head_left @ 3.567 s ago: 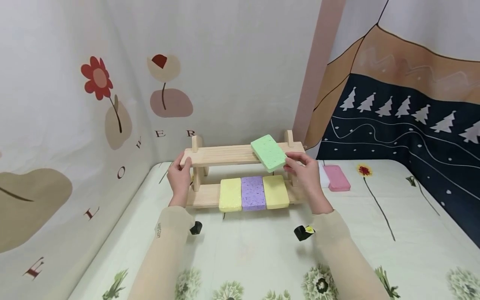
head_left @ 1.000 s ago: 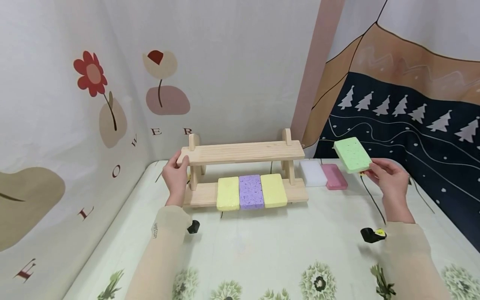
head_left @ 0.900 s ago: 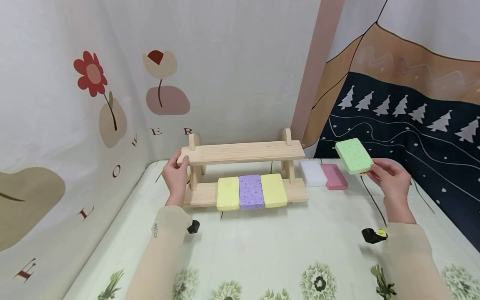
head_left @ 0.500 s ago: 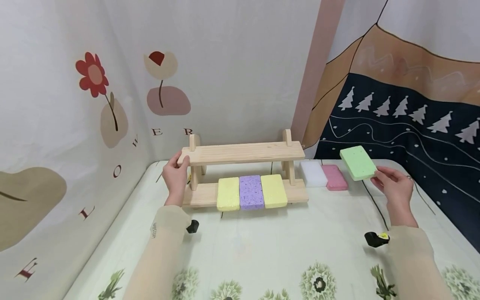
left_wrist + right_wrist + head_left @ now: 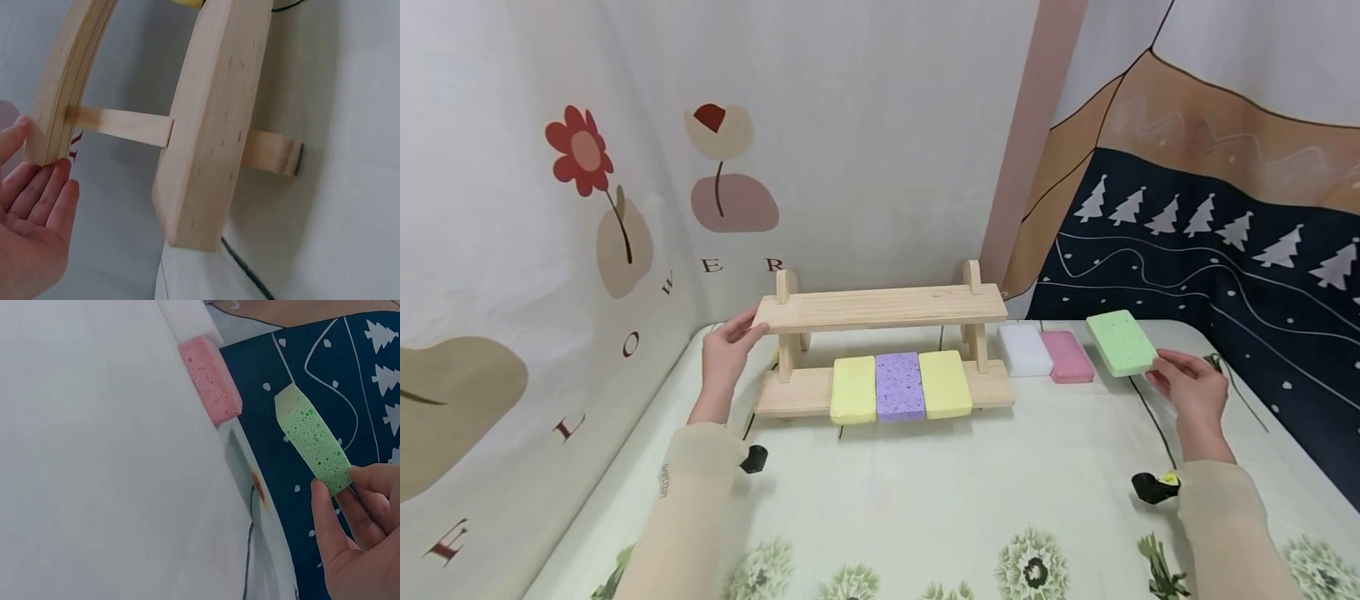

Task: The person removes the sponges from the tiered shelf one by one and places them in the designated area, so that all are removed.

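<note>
At the right, my right hand (image 5: 1195,396) pinches a light green sponge (image 5: 1122,343) by its near corner. In the right wrist view that green sponge (image 5: 315,447) is seen edge-on between thumb and fingers, raised above the cloth. My left hand (image 5: 724,367) is at the left end of the two-tier wooden shelf (image 5: 880,307). In the left wrist view its fingers (image 5: 53,200) are loosely extended, tips right at the end of the upper board (image 5: 53,119). A yellow sponge (image 5: 853,390), a purple one (image 5: 900,387) and another yellow sponge (image 5: 946,384) lie side by side on the lower board.
A white sponge (image 5: 1025,350) and a pink sponge (image 5: 1067,357) lie on the patterned cloth (image 5: 925,492) to the right of the shelf. A printed curtain (image 5: 865,150) stands right behind the shelf. A dark cord (image 5: 247,269) runs under the shelf's left end.
My right hand has carried the green sponge off the upper board to the right, then lowered it beside the pink one. My left hand has loosened from the board and shifted left.
</note>
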Demonstrator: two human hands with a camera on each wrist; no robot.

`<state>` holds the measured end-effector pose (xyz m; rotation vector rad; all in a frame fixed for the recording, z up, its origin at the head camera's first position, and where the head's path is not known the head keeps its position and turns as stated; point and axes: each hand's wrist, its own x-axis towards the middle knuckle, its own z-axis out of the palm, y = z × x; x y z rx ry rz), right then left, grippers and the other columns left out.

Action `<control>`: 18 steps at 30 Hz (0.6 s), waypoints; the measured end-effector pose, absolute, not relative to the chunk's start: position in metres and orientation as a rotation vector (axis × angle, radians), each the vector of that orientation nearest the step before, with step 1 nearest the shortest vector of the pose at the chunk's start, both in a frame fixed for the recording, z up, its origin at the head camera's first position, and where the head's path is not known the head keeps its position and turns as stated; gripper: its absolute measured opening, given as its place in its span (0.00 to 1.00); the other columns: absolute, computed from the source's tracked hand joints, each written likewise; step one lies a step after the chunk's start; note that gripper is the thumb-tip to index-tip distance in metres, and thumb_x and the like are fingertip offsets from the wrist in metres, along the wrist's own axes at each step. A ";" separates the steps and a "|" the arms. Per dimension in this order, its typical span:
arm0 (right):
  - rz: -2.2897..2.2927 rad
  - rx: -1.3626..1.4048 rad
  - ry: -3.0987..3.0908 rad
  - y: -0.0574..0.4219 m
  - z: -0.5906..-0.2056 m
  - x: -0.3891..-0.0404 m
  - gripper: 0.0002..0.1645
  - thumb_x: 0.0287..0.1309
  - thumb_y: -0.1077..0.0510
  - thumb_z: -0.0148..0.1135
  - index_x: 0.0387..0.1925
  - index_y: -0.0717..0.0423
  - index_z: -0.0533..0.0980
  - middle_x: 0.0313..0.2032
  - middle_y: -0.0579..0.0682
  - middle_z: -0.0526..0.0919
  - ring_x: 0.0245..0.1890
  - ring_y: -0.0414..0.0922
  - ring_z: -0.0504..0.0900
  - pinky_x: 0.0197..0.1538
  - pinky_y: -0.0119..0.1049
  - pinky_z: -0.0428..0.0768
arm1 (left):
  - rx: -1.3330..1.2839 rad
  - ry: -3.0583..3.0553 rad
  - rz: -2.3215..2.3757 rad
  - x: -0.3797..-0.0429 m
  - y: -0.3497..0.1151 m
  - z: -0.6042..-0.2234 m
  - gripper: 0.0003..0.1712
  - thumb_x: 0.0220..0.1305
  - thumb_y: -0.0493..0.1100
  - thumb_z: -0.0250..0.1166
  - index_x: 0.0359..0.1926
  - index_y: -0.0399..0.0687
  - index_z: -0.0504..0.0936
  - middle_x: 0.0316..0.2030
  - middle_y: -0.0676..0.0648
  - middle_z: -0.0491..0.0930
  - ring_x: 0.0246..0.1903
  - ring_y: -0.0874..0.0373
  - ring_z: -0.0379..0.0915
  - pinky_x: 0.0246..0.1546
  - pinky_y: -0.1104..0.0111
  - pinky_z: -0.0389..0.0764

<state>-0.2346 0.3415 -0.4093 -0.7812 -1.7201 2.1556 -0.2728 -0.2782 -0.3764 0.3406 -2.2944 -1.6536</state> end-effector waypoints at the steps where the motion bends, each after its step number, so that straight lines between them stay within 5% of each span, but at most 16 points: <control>1: 2.153 -0.783 -1.721 0.342 -0.411 -0.235 0.14 0.63 0.66 0.63 0.28 0.43 0.82 0.22 0.34 0.83 0.20 0.31 0.84 0.28 0.22 0.85 | 0.341 -2.306 -1.645 -0.272 -0.280 -0.376 0.31 0.66 0.55 0.66 0.68 0.51 0.74 0.67 0.45 0.75 0.66 0.55 0.72 0.70 0.61 0.73; 9: 2.141 -0.791 -1.712 0.347 -0.416 -0.238 0.14 0.62 0.67 0.64 0.29 0.44 0.83 0.21 0.34 0.83 0.21 0.31 0.84 0.28 0.22 0.85 | 0.377 -2.291 -1.671 -0.273 -0.282 -0.373 0.28 0.68 0.53 0.64 0.64 0.46 0.77 0.63 0.41 0.78 0.42 0.76 0.76 0.52 0.81 0.82; 18: 2.125 -0.863 -1.765 0.343 -0.422 -0.243 0.14 0.63 0.66 0.63 0.29 0.42 0.82 0.23 0.33 0.82 0.23 0.30 0.83 0.30 0.22 0.86 | 0.495 -2.182 -1.834 -0.276 -0.277 -0.368 0.26 0.68 0.46 0.65 0.64 0.42 0.77 0.46 0.55 0.80 0.41 0.72 0.78 0.54 0.74 0.83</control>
